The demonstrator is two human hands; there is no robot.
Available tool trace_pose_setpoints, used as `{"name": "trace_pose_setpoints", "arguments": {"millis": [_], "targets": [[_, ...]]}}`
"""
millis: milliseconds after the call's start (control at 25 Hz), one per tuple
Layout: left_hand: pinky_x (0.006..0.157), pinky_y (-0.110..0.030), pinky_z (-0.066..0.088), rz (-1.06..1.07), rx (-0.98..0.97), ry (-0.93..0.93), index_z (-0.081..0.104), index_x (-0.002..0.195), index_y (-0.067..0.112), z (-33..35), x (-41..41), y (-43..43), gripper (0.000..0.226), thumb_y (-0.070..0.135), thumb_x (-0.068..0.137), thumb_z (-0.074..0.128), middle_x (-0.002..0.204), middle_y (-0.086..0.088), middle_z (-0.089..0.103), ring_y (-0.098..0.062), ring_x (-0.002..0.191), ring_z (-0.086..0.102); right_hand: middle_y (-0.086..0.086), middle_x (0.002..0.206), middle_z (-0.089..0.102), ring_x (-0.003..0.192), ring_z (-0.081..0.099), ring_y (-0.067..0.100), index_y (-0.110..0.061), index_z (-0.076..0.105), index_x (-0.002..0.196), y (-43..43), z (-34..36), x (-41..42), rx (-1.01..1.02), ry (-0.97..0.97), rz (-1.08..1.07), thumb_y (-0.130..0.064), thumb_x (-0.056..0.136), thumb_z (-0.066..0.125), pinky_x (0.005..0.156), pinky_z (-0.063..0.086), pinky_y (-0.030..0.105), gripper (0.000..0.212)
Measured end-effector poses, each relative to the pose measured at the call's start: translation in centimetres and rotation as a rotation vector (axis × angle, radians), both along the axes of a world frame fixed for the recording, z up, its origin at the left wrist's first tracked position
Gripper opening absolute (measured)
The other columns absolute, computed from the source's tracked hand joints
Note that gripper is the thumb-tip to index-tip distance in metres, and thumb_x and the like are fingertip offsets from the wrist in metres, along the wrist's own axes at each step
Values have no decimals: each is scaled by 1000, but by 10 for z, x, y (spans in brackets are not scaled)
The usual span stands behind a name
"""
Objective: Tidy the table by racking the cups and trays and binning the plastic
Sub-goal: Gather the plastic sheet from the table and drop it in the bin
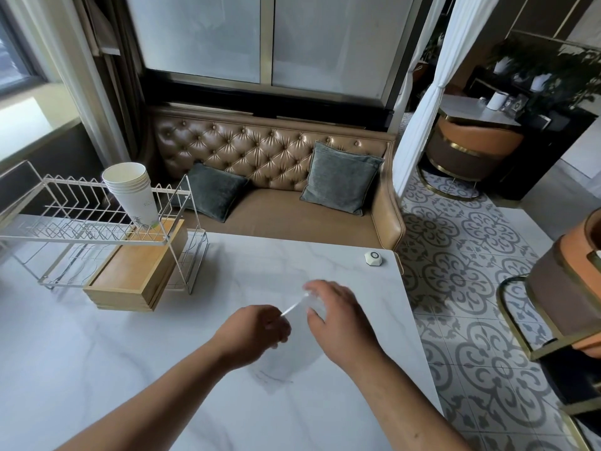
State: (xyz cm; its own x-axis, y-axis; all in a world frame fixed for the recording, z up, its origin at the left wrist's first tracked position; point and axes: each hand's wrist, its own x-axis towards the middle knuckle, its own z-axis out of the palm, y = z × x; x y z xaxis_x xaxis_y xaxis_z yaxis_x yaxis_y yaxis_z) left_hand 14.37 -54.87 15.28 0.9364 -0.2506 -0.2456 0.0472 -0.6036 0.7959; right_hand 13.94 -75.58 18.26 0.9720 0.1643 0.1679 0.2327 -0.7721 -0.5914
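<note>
1. Plastic (294,308) looks like the only loose thing left on the surface (162,369), a wide white marbled slab that fills the lower view.
2. The wire rack (81,239) stands at the far left of the surface, well apart from the hands. Its left end is cut off by the frame.
3. The wooden trays (130,271) sit stacked under the rack's upper tier, with their near corner sticking out in front.
4. The paper cups (133,193) are nested in one leaning stack on the rack's top tier.
5. The left hand (257,327) has its fingers curled and pinches the near end of the plastic. The right hand (338,315) arches over the far end and grips it.
6. The plastic is clear and motion-blurred. It shows as a pale streak running from lower left to upper right, stretched between the two hands at about the middle of the surface, and neither hand is nearer to it. Its outline is hard to make out, and I cannot tell whether it is a film or a wrapper, or whether it touches the surface.
7. No bin is in view, so I cannot judge which way the plastic must be carried.
8. A small white call button (373,258) sits near the far right corner.
</note>
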Motion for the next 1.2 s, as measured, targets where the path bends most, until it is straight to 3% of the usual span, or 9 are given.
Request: {"name": "trace_pose_setpoints", "arguments": {"millis": [80, 200, 280, 360, 520, 680, 800, 1040, 1200], "targets": [[75, -32, 57, 171, -281, 157, 77, 91, 16, 0, 2, 1, 8, 19, 96, 71, 87, 2, 83, -14, 73, 78, -10, 143, 53, 133, 45, 12, -33, 42, 145, -9, -3, 5, 127, 23, -209, -36, 88, 70, 109, 44, 33, 64], [77, -31, 55, 271, -567, 326, 77, 101, 12, 1, 4, 9, 11, 22, 99, 74, 92, -1, 82, -14, 71, 74, -2, 142, 56, 125, 54, 14, -28, 36, 153, -22, -8, 7, 516, 519, -361, -54, 79, 80, 105, 47, 38, 90], [77, -31, 53, 287, -685, 380, 77, 101, 12, 2, 4, 11, 11, 22, 98, 75, 91, -2, 78, -13, 66, 67, 8, 124, 72, 103, 69, 24, -18, 52, 143, -25, -12, 6, 809, 846, -287, -49, 80, 83, 90, 56, 40, 77], [78, -32, 52, 293, -752, 407, 76, 100, 11, 1, 4, 12, 10, 21, 98, 75, 91, -5, 74, -15, 66, 62, 16, 107, 77, 81, 71, 29, -12, 67, 126, -23, -14, 2, 1015, 998, -187, -34, 85, 82, 72, 58, 38, 49], [74, -31, 51, 301, -769, 423, 75, 103, 9, -1, 5, 17, 12, 20, 98, 74, 92, -6, 74, -16, 65, 62, 13, 83, 74, 58, 63, 23, -18, 80, 92, -7, -17, -1, 1068, 953, -182, -15, 91, 74, 53, 50, 28, 6], [56, -25, 44, 349, -597, 379, 80, 104, 11, -7, 6, 28, 12, 20, 100, 72, 81, -4, 77, -13, 52, 56, 6, 63, 64, 45, 42, 15, -21, 78, 84, 10, -19, 0, 990, 802, -326, -11, 95, 66, 48, 31, 21, 19], [55, -28, 38, 314, -607, 410, 80, 109, 17, -11, 7, 39, 21, 10, 105, 61, 75, -7, 71, -20, 56, 45, 0, 57, 56, 44, 45, 13, -21, 72, 92, 18, -19, -4, 1040, 772, -356, -4, 96, 56, 48, 34, 23, 23], [45, -23, 40, 213, -717, 468, 72, 71, 16, -17, 12, 42, 42, -4, 94, 44, 71, -14, 59, -21, 50, 47, 6, 61, 53, 47, 42, 21, -18, 64, 71, 26, -25, -23, 1163, 707, -416, 5, 90, 58, 49, 31, 28, 31], [52, -29, 46, 129, -743, 550, 76, 84, 10, -26, 16, 35, 38, 17, 101, 43, 77, -13, 66, -25, 57, 55, 8, 63, 60, 49, 53, 22, -19, 70, 73, 11, -36, -36, 1094, 667, -435, 2, 89, 59, 49, 45, 26, 29]]}}
